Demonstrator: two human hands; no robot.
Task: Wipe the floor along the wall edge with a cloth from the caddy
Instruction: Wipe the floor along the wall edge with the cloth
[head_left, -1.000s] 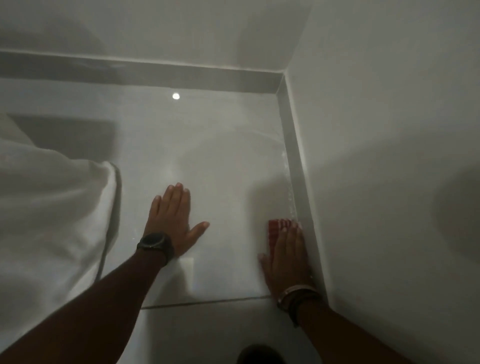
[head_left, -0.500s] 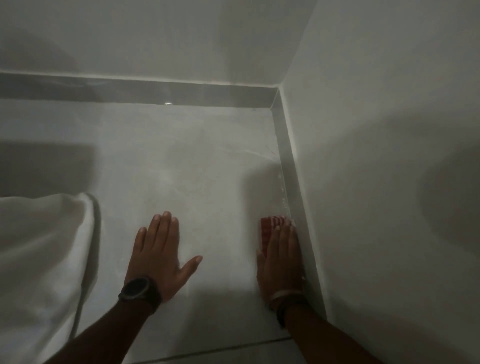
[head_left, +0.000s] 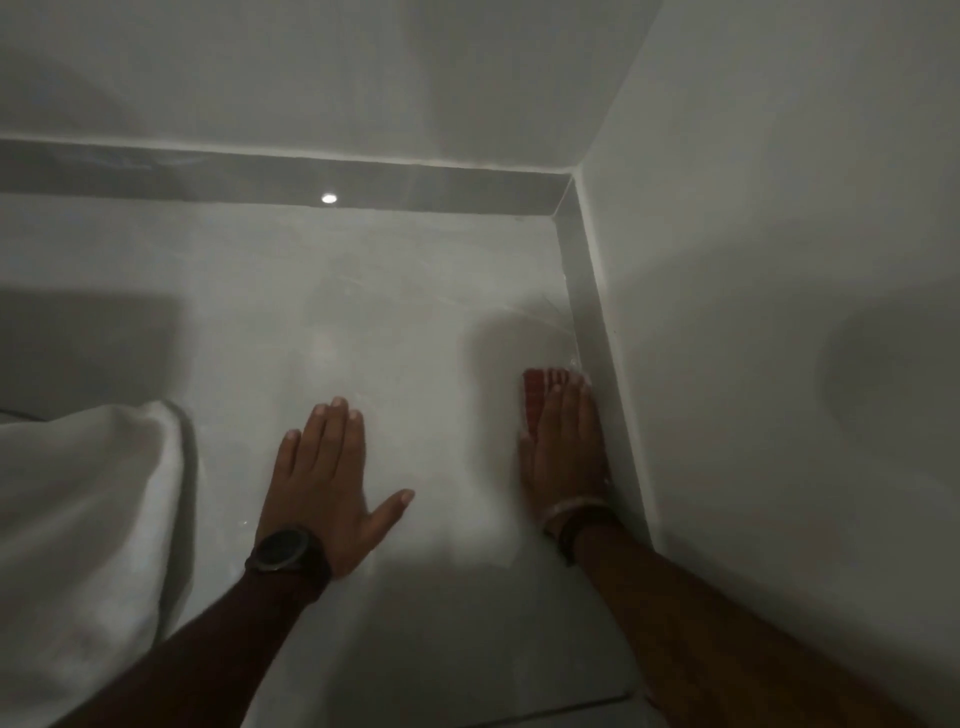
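A red cloth (head_left: 536, 396) lies flat on the pale floor tile (head_left: 395, 322), tight against the grey skirting (head_left: 597, 364) of the right wall. My right hand (head_left: 566, 441) presses down on it with fingers straight, so only the cloth's far end and left edge show. My left hand (head_left: 327, 478), with a dark watch on the wrist, rests flat on the floor to the left, fingers spread, holding nothing. Wet streaks shine on the floor just beyond the cloth. The caddy is not in view.
White bedding (head_left: 88, 519) hangs down at the left, close to my left forearm. The room corner (head_left: 571, 182) lies ahead, where the far wall's skirting meets the right wall's. A ceiling light reflects as a bright dot (head_left: 328, 198). A tile joint (head_left: 597, 702) runs behind my hands.
Both hands have shifted forward toward the corner; the right hand slid the red cloth along the right skirting. The tile joint now lies further behind my wrists.
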